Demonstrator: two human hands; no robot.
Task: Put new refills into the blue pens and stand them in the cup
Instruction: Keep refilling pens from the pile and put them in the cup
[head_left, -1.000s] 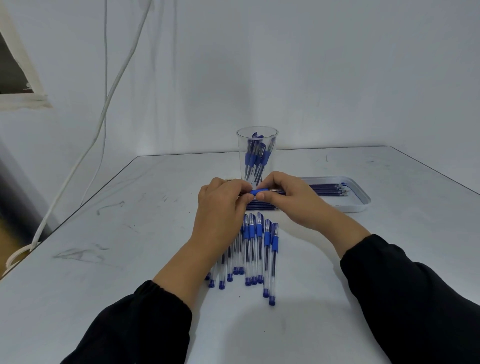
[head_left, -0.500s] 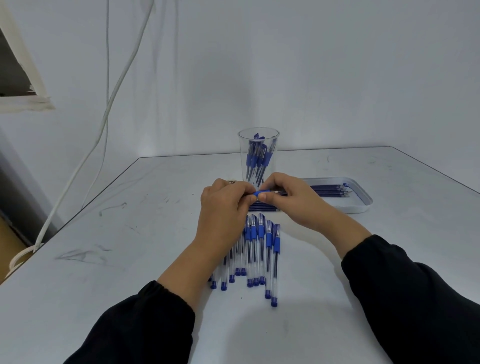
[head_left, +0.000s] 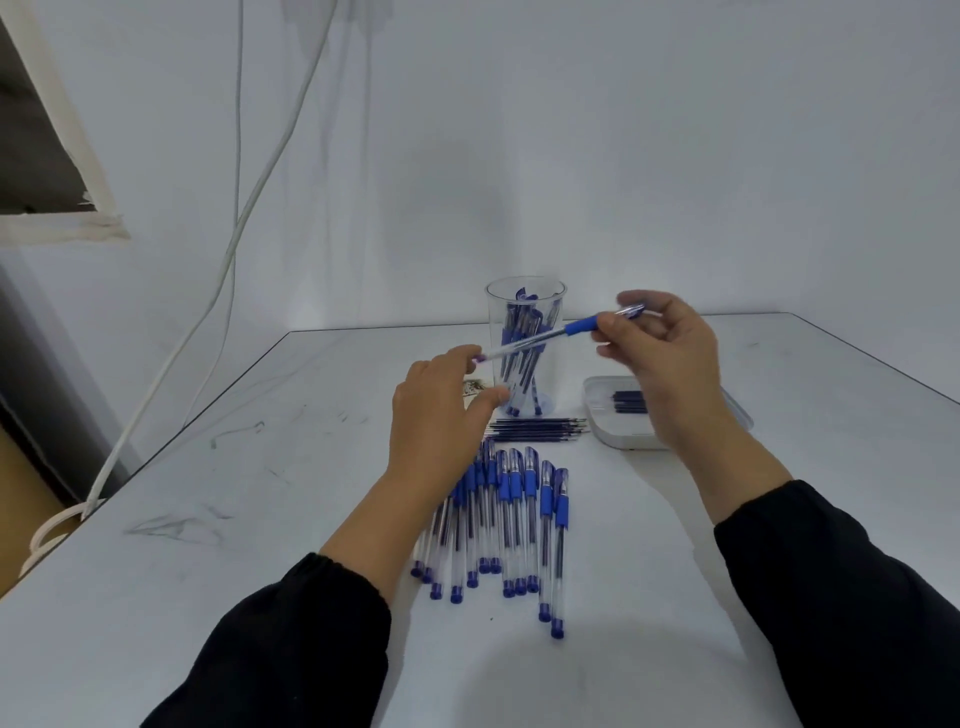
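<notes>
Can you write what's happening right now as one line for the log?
right hand: pinches pen near cup | left hand: open, at pen's end | pens on table: waiting

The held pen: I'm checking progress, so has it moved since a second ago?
Yes. The right hand has lifted the pen from low before the cup up toward its rim.

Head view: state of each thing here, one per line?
Right hand: pinches the held pen at its blue grip.
Left hand: open, fingertips by the pen's far end.
Held pen: lifted, tilted, in front of the cup.
Cup: upright, holding pens.
Pens on table: lying flat.
Loose refills: lying flat.
Tray: holds refills.
</notes>
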